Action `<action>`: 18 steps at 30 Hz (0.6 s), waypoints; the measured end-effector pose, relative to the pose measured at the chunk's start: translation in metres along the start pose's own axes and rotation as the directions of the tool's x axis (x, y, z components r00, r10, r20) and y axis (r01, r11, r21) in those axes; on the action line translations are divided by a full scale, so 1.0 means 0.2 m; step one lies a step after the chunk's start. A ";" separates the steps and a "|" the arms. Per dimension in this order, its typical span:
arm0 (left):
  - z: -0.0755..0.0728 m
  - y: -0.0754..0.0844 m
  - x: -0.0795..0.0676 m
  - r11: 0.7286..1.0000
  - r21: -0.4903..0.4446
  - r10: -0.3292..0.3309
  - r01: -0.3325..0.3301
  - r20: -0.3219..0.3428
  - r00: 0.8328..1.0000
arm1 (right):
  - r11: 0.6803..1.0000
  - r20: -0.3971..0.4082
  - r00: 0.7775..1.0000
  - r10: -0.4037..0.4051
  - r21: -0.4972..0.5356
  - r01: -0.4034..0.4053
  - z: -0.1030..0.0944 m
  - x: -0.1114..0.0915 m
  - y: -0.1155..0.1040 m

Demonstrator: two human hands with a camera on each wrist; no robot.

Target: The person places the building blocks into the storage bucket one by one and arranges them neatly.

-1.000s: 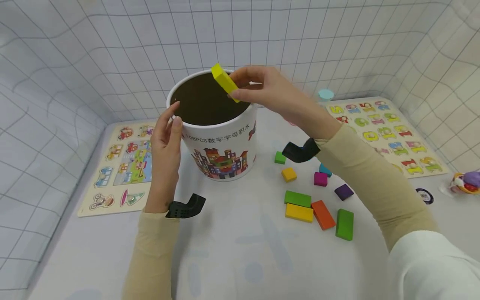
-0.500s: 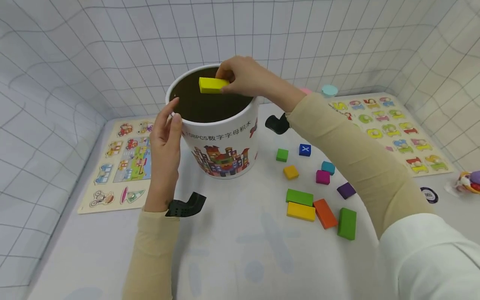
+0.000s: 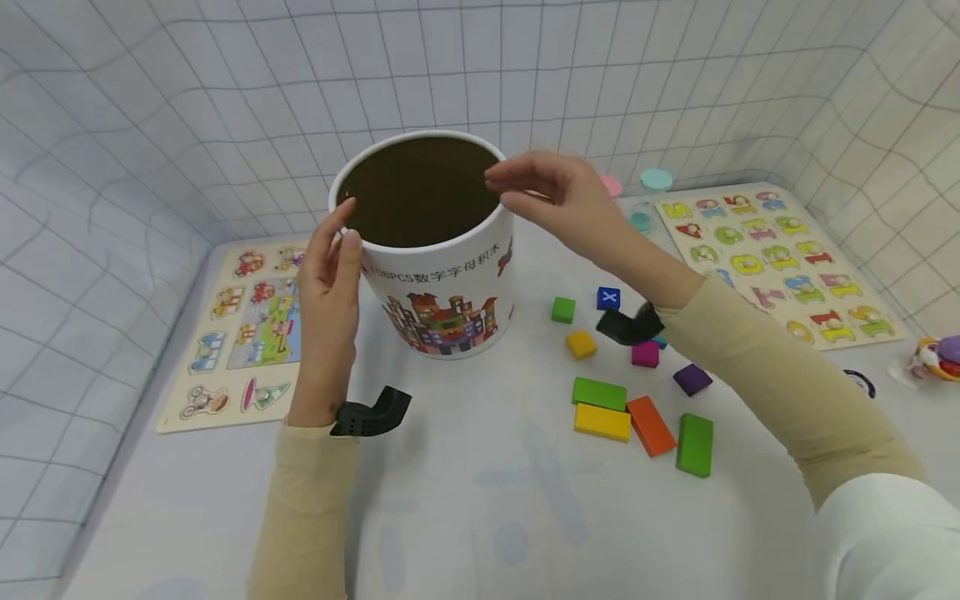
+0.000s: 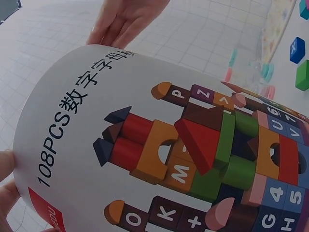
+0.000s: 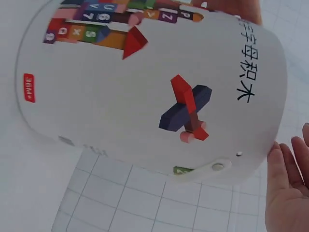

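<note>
A white toy-block bucket (image 3: 375,265) with printed building blocks stands upright, its inside dark from above. My left hand (image 3: 327,308) holds its left rim, thumb in front and a finger over the edge; in the left wrist view, fingertips (image 4: 6,164) appear at the rim. My right hand (image 3: 566,200) is at the right rim with fingers extended and nothing between them; the right wrist view shows this hand (image 5: 287,186) beside the rim. Nearest it on the table are a green cube (image 3: 563,310) and a blue cube (image 3: 609,298) marked X.
Right of the bucket lie an orange cube (image 3: 581,344), a magenta cube (image 3: 645,354), a purple cube (image 3: 692,379) and several oblong blocks, one yellow (image 3: 602,422). Puzzle boards lie left (image 3: 217,333) and right (image 3: 780,258). A gridded cloth wall (image 3: 480,67) rises behind.
My right hand carried a yellow oblong block over the bucket's opening and let it go; it is out of sight now. The hand has drawn back right to the rim. My left hand stays put.
</note>
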State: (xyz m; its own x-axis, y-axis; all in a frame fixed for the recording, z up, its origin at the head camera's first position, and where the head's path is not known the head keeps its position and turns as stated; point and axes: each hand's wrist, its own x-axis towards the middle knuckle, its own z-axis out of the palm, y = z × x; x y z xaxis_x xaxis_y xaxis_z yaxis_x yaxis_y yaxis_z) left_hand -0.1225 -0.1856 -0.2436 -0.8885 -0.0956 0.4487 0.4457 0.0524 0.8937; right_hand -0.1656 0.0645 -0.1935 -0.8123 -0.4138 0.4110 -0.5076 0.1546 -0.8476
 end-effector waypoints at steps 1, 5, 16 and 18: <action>0.00 0.00 0.00 1.000 -0.002 0.001 -0.001 0.001 1.000 | 1.000 -0.006 1.000 0.011 0.006 -0.011 -0.02 -0.06 0.01; 0.01 0.04 -0.01 1.000 -0.002 0.001 -0.001 0.001 1.000 | 0.992 0.012 0.994 0.112 -0.059 -0.111 -0.12 -0.26 0.11; 0.00 0.12 -0.04 0.999 -0.013 -0.044 0.043 -0.016 0.999 | 0.872 0.290 0.874 0.390 -0.422 -0.249 -0.14 -0.70 0.43; 0.00 0.12 -0.04 0.999 -0.018 -0.050 0.050 -0.015 0.999 | 0.851 0.311 0.843 0.438 -0.446 -0.277 -0.11 -0.73 0.47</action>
State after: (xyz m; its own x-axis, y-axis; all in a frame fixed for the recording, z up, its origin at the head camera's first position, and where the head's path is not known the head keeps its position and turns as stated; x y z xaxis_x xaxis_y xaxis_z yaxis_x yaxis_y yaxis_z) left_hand -0.1044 -0.1844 -0.2254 -0.9081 -0.1128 0.4033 0.4027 0.0296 0.9149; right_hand -0.1004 0.1605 -0.3257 -0.8181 -0.5604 -0.1292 -0.3348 0.6467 -0.6853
